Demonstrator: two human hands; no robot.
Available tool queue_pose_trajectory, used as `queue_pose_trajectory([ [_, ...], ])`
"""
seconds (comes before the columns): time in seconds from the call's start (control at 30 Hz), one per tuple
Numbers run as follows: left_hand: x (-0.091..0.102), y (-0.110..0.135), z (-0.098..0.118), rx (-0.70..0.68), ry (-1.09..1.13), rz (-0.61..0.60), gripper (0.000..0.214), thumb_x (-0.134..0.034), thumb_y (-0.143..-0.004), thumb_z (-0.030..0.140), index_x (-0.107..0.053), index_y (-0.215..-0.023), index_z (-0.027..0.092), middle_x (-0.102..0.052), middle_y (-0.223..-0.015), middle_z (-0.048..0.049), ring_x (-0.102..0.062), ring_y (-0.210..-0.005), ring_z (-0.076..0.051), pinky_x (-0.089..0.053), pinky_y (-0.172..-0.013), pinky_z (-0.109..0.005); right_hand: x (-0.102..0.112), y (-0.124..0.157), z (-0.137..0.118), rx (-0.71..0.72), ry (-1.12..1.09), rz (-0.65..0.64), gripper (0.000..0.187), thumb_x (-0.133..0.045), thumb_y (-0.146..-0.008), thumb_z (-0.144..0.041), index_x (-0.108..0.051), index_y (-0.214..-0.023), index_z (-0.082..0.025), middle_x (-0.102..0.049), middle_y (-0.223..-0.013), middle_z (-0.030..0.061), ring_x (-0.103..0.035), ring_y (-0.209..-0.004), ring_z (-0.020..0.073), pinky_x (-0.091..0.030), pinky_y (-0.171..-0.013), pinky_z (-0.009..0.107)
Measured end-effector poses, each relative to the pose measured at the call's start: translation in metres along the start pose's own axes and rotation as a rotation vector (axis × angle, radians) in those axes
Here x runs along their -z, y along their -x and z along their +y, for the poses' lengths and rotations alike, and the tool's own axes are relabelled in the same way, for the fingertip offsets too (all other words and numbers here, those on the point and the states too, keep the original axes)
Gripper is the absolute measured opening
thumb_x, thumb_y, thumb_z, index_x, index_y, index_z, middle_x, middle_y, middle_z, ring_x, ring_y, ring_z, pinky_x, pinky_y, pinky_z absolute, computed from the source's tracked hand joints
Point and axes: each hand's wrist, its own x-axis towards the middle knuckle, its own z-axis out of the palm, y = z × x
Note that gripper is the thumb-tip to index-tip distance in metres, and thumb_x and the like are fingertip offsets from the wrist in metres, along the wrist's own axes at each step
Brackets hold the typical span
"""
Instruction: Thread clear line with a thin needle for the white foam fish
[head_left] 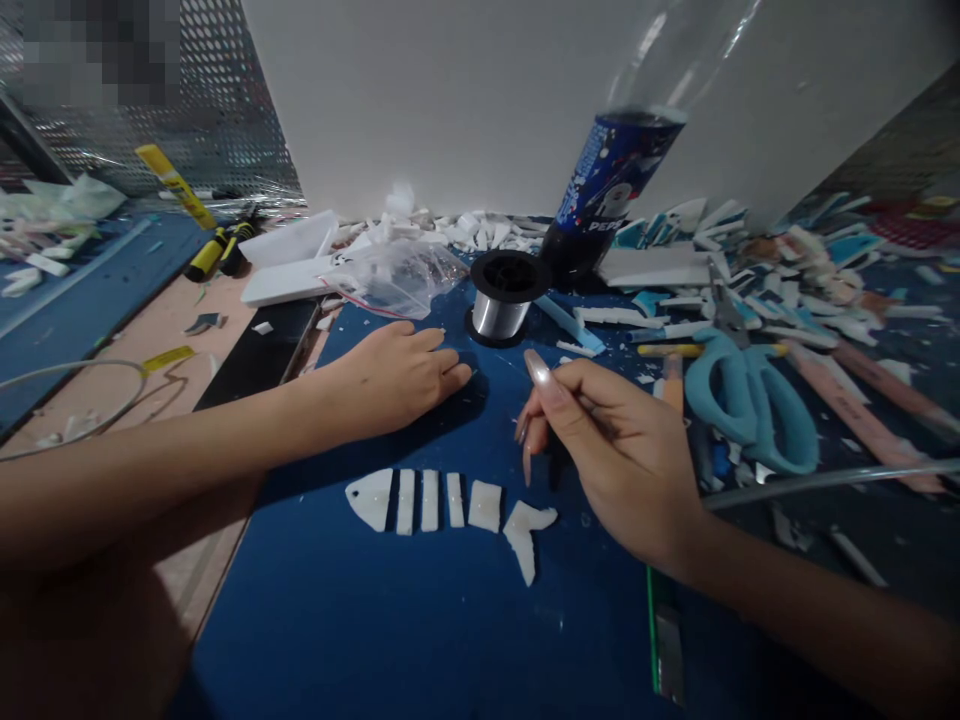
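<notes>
My left hand (401, 378) is closed with its fingers curled, just in front of a black spool (501, 310) wound with clear line. Whatever its fingertips hold, if anything, is hidden. To the right, my right hand (619, 440) pinches thumb against fingers, and a faint strand of clear line shows by its fingertips. Below both hands, white foam pieces lie in a row shaped like a fish: a head piece (371, 499) with a small hole, several narrow strips (430, 500), a squarish piece (485, 505) and a forked tail (528, 532). Neither hand touches them.
Behind the spool stand a tilted Pepsi bottle (600, 195) and a clear plastic bag (401, 280). Blue-handled scissors (750, 395) and foam scraps (795, 290) crowd the right side. A green-edged cutter (664, 640) lies under my right forearm. A white panel (450, 100) rises behind.
</notes>
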Motion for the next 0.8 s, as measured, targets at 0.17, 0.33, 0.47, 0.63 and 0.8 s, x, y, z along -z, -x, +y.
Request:
queue_pose_trajectory([
  [0.17,0.005,0.001,-0.002,0.17,0.167,0.108,0.013,-0.043,-0.085,0.014,-0.054,-0.08,0.014,-0.054,-0.064,-0.003,-0.048,-0.063,-0.016,-0.028,-0.053,-0.027,0.0,0.0,0.001,0.003,0.016,0.02,0.027,-0.044,-0.094,-0.024,-0.055,-0.07,-0.017,-0.055,-0.06,-0.0034,-0.057,-0.05,0.0048,-0.049,-0.051,0.018],
  [0.33,0.013,0.002,0.001,0.45,0.894,0.303,0.019,-0.038,-0.09,0.02,-0.046,-0.073,0.015,-0.043,-0.058,0.0028,-0.037,-0.051,-0.008,-0.028,-0.048,-0.022,0.001,-0.001,0.0,0.02,0.0,0.043,0.027,-0.044,-0.094,-0.022,-0.054,-0.069,-0.018,-0.054,-0.06,-0.0036,-0.056,-0.049,0.0046,-0.049,-0.052,0.018],
  [0.47,0.01,0.0,0.01,0.372,1.599,0.267,0.024,-0.036,-0.093,0.026,-0.046,-0.073,0.015,-0.043,-0.062,0.0037,-0.039,-0.054,-0.005,-0.031,-0.05,-0.018,0.001,0.0,-0.001,0.035,-0.008,0.002,0.025,-0.043,-0.094,-0.021,-0.056,-0.072,-0.018,-0.054,-0.061,-0.0027,-0.056,-0.049,0.006,-0.048,-0.049,0.019],
  [0.63,-0.001,-0.001,0.02,0.313,1.902,0.185,0.027,-0.037,-0.093,0.025,-0.044,-0.07,0.014,-0.042,-0.063,0.004,-0.037,-0.053,-0.004,-0.03,-0.049,-0.017,0.001,0.002,0.0,0.07,0.043,-0.072,0.026,-0.044,-0.092,-0.017,-0.055,-0.069,-0.017,-0.055,-0.06,-0.0013,-0.056,-0.053,0.0082,-0.047,-0.054,0.024],
  [0.8,-0.004,0.001,0.021,0.288,1.962,0.17,0.027,-0.036,-0.094,0.023,-0.045,-0.07,0.014,-0.042,-0.063,0.0041,-0.038,-0.054,-0.004,-0.031,-0.048,-0.015,0.002,0.002,0.0,0.079,0.066,-0.1,0.027,-0.044,-0.091,-0.015,-0.055,-0.066,-0.017,-0.055,-0.059,0.0002,-0.055,-0.059,0.0108,-0.046,-0.057,0.026],
])
